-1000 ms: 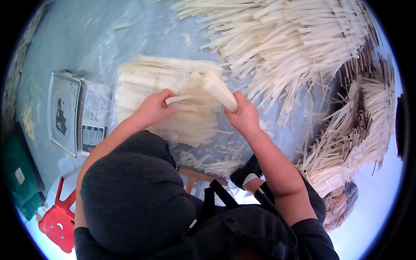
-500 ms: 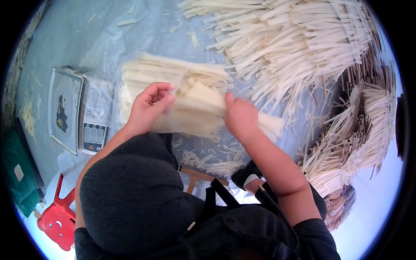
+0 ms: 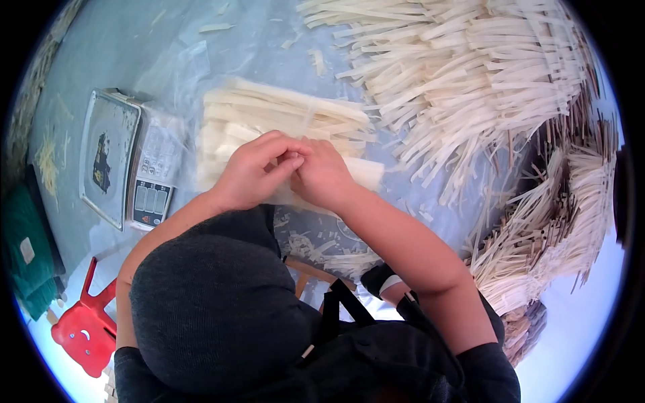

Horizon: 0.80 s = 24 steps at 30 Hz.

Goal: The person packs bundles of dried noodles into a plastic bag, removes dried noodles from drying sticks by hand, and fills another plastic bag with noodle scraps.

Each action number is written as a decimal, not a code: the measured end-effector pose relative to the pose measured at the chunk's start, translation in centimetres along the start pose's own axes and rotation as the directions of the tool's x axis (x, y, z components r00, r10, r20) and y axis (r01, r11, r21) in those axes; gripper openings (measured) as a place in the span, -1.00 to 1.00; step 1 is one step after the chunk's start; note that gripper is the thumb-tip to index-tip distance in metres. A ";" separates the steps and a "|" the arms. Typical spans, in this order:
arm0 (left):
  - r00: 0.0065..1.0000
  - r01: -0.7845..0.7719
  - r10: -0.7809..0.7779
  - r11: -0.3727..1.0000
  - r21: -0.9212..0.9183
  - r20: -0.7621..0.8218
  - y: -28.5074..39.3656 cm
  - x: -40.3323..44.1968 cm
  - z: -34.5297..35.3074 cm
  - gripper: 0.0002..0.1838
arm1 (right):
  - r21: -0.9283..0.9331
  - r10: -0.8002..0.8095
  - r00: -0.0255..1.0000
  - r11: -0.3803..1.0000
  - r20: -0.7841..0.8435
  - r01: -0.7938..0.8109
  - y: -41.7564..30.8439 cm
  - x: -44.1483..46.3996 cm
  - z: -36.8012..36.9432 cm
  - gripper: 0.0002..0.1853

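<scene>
Touching curled left hand to curled right hand over pale flat strips on the table, near the digital scale — cannot tell about a tight or loose grip, or anything inside.

Left hand and right hand meet, touching, above pale flat strips on blue-grey bench; anything pinched there hidden. Scale at left; red bear-shaped item, near left; larger strip heap, far right.
</scene>
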<state>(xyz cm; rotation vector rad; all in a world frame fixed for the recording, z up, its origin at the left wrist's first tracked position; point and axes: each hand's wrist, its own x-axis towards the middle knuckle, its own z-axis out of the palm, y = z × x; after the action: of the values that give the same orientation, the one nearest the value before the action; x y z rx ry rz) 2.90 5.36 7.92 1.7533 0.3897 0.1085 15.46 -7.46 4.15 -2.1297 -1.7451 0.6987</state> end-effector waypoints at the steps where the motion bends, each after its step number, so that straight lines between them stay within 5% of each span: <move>1: 0.999 0.038 -0.038 0.999 -0.021 -0.002 0.2 -0.1 0.0 -0.75 | 0.074 -0.074 0.997 0.994 -0.030 0.076 0.4 0.3 0.9 -0.54; 6: 0.990 0.138 -0.138 0.990 0.029 0.027 -0.4 -0.2 -0.8 -0.74 | 0.147 -0.117 0.992 0.983 0.054 0.108 1.0 -0.8 -2.5 -0.47; 9: 0.963 0.125 -0.075 0.975 0.182 -0.260 -1.7 0.2 -3.1 -0.72 | 0.047 -0.121 0.978 0.990 -0.172 0.130 4.6 -3.8 -4.1 -0.45; 11: 0.893 0.012 0.233 0.842 0.539 -0.385 -4.8 1.0 -6.1 -0.68 | 0.296 0.260 0.879 0.944 -0.400 -0.144 7.8 -5.9 -3.4 -0.39; 12: 0.894 0.012 0.233 0.842 0.539 -0.384 -6.7 1.1 -7.7 -0.68 | 0.297 0.260 0.879 0.944 -0.401 -0.144 8.5 -6.3 -2.8 -0.39; 14: 0.840 0.189 0.136 0.834 0.518 -0.525 -9.9 1.4 -9.8 -0.56 | 0.808 0.832 0.509 0.450 -0.223 -0.381 9.6 -6.9 -1.6 -0.30; 15: 0.840 0.184 0.141 0.834 0.520 -0.523 -10.2 1.4 -9.6 -0.56 | 0.809 0.832 0.507 0.451 -0.227 -0.378 10.0 -6.8 0.1 -0.30; 16: 0.829 0.387 -0.251 0.903 0.187 -0.500 -10.5 1.5 -9.4 -0.49 | 0.817 0.851 0.520 0.355 -0.081 -0.455 9.8 -6.1 2.6 -0.26; 17: 0.729 0.588 -0.596 0.797 -0.138 -0.337 -10.7 1.5 -9.3 -0.42 | 0.807 0.851 0.521 0.260 0.069 -0.531 9.3 -5.3 4.2 -0.21; 21: 0.799 0.505 -0.514 0.855 -0.115 -0.313 -11.2 0.8 -9.7 -0.20 | 0.783 0.831 0.541 0.422 -0.133 -0.456 5.5 -3.6 3.3 -0.15; 23: 0.823 0.396 -0.417 0.908 -0.137 -0.387 -11.7 0.2 -10.7 -0.13 | 0.907 0.802 0.595 0.210 0.055 -0.366 7.5 -4.1 0.9 -0.15; 24: 0.822 0.395 -0.417 0.908 -0.140 -0.388 -11.4 -0.2 -10.6 -0.13 | 0.905 0.801 0.596 0.213 0.054 -0.368 8.5 -4.3 1.3 -0.15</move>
<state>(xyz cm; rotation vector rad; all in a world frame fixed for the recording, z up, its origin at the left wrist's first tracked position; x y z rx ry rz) -2.55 17.12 -0.69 1.5503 1.0559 0.1795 21.14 -13.61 -0.56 -1.8536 -0.0267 0.9000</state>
